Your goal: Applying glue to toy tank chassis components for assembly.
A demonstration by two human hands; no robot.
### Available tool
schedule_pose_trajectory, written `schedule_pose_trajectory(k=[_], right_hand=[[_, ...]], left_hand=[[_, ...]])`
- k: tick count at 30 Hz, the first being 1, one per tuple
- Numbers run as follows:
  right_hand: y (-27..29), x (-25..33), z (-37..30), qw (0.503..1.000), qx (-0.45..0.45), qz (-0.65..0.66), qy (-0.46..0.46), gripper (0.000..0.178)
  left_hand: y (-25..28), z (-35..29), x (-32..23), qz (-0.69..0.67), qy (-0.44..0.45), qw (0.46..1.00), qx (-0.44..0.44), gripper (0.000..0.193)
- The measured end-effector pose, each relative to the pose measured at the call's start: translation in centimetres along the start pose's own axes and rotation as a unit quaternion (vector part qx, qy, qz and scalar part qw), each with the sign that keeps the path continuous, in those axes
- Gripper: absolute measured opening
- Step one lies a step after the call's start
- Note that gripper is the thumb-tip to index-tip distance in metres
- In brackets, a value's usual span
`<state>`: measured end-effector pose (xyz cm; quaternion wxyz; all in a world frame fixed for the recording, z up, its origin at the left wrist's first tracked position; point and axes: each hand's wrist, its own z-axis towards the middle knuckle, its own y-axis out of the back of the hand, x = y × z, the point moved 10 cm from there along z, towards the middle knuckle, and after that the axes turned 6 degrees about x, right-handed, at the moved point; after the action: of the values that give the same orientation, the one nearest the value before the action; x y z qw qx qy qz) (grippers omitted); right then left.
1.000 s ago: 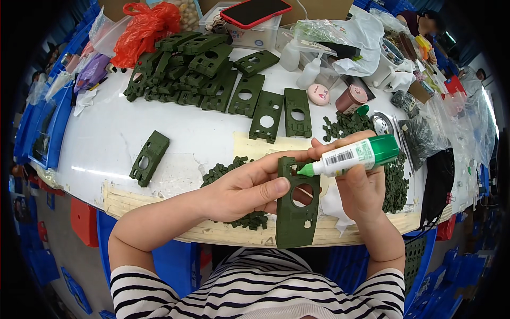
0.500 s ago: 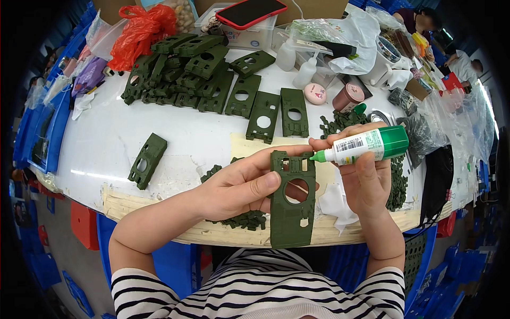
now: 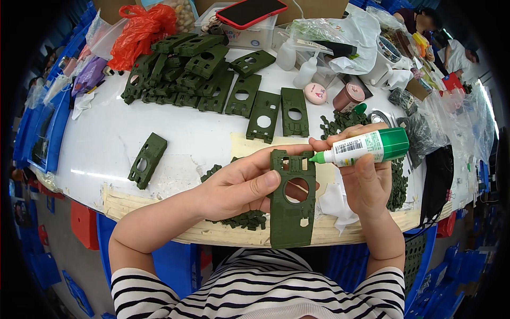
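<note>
A dark green plastic toy-tank hull part (image 3: 289, 220) with a large round hole is upright in my left hand (image 3: 239, 183). The thumb lies on its face and the other fingers pass behind it. My right hand (image 3: 366, 178) grips a white glue bottle (image 3: 356, 149) with a green base and a pointed green tip. That bottle lies sideways, its tip at the upper right corner of the hull part; whether it touches cannot be made out. Small green pieces (image 3: 247, 219) lie on the table below my left wrist.
Similar hull parts (image 3: 207, 64) are heaped at the back left, and a single one (image 3: 147, 160) lies at the left. More small green pieces (image 3: 340, 122) are at the right. White squeeze bottles (image 3: 305, 72), a red-cased phone (image 3: 251, 13) and a red plastic bag (image 3: 141, 34) stand or lie farther back.
My hands, the hull part and the glue bottle look practically unmoved. In the far right background, a person in white has shifted slightly.
</note>
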<state>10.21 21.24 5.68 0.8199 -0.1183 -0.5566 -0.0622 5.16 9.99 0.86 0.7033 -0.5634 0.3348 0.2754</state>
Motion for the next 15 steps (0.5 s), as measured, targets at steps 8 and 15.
schedule_pose_trajectory(k=[8, 15], right_hand=[[0.0, 0.08, 0.05, 1.0, -0.001, 0.002, 0.004, 0.04], [-0.09, 0.16, 0.06, 1.0, -0.004, 0.0, -0.002, 0.041]], left_hand=[[0.16, -0.01, 0.05, 0.012, 0.002, 1.0, -0.018, 0.06], [-0.25, 0.19, -0.47, 0.025, 0.007, 0.999, -0.022, 0.063]])
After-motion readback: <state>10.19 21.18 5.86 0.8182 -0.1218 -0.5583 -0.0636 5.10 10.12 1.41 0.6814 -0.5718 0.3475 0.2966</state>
